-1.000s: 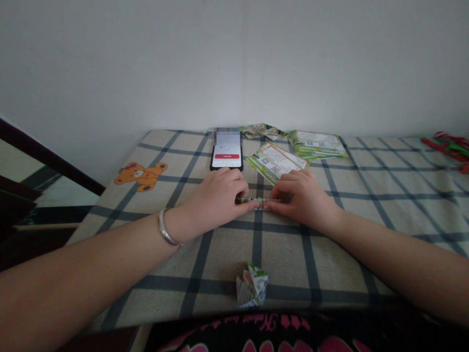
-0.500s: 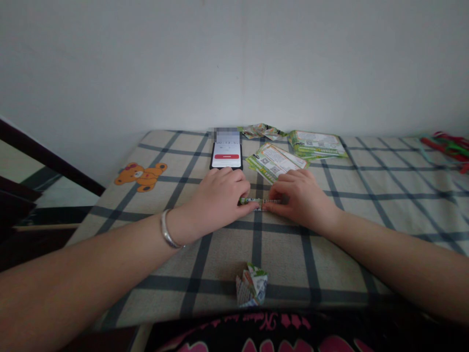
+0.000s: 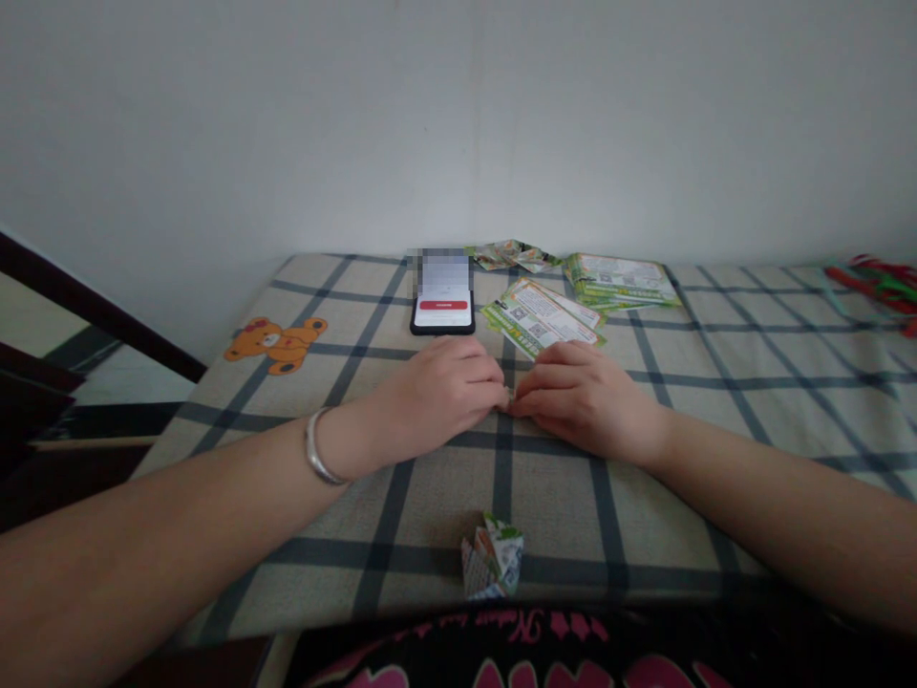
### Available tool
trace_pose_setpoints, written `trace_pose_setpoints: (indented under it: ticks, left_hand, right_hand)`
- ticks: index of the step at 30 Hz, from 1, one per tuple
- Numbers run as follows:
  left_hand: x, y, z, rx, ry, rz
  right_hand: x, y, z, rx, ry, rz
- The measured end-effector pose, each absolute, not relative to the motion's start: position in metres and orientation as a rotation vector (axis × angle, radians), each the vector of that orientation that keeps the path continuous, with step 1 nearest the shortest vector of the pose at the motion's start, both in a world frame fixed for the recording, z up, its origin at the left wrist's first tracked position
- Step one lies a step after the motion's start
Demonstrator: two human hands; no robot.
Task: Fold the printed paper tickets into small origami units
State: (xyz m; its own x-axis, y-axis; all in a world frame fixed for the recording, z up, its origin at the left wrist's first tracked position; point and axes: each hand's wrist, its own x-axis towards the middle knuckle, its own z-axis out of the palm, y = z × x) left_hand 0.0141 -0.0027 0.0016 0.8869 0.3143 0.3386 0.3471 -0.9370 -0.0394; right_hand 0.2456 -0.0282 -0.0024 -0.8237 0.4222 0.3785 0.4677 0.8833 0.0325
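My left hand (image 3: 451,387) and my right hand (image 3: 573,397) meet over the middle of the table, fingers pinched together. Between their fingertips a tiny bit of folded printed paper (image 3: 509,395) shows; the rest is hidden by the fingers. Closer to me, near the table's front edge, stands a folded paper piece (image 3: 493,559) with pointed flaps. Just beyond my hands lie several loose green-and-white printed leaflets (image 3: 548,320).
A phone (image 3: 444,311) with a lit screen lies beyond my left hand. Along the wall are folded paper pieces (image 3: 512,256) and a leaflet stack (image 3: 623,282). Red and green items (image 3: 881,291) sit far right. A checked cloth (image 3: 344,535) covers the table.
My fingers have closed over the folded paper, which showed as a strip between them before. The left hand has shifted slightly toward me and right, uncovering the phone's lower edge.
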Motion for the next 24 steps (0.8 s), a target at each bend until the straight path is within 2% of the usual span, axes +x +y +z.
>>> trace_pose_setpoints:
  ticks: [6,13,17,24]
  left_hand:
    - [0.011,-0.004,0.004,-2.937,-0.376,-0.423]
    - [0.004,-0.004,0.013,-2.978,-0.419,-0.306]
    - [0.003,-0.008,0.022,-2.947,-0.551,-0.129]
    - [-0.001,-0.016,0.028,-2.982,-0.745,-0.041]
  right_hand:
    - [0.247,-0.030,-0.001,-0.610,-2.735,-0.174]
    - [0.254,-0.033,0.007,-0.648,-2.810,-0.146]
    - [0.258,-0.032,0.008,-0.680,-2.849,-0.113]
    - [0.261,-0.033,0.011,-0.714,-2.861,-0.183]
